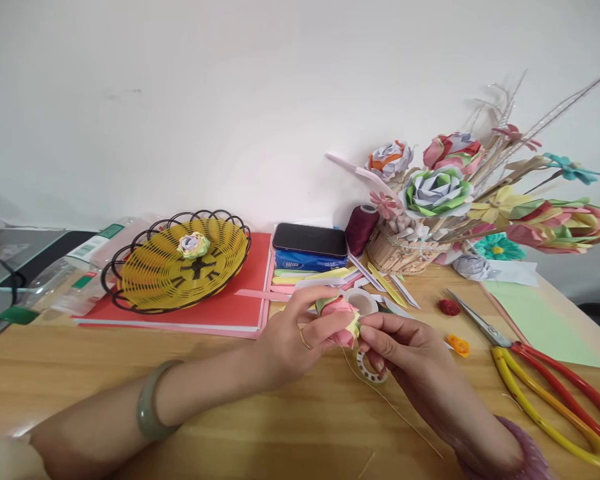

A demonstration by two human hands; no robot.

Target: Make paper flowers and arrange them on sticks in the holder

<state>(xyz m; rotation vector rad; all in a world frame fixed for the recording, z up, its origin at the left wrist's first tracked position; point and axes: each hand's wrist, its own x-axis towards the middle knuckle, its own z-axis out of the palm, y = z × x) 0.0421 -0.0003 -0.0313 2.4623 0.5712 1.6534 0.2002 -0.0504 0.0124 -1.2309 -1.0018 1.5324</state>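
Note:
A pink, yellow and green paper flower (339, 319) is held in my left hand (300, 333), its fingers curled around it. At the flower's right edge, the thumb and fingertips of my right hand (405, 350) pinch together on a yellowish petal; my fingers partly hide the spot. A thin string (390, 407) trails on the table below the flower. Just behind and below my right fingers lie a white tape roll (361, 301) and a smaller patterned tape ring (370, 369), both partly covered.
A yellow woven basket (145, 280) holding a small paper flower (193, 245) rests on red paper (155, 319). A phone (310, 239) lies on a blue tissue pack (305, 260). Large scissors (503, 339) lie open-bladed at right, near a vase (400, 257) of paper flowers and purple thread (362, 229).

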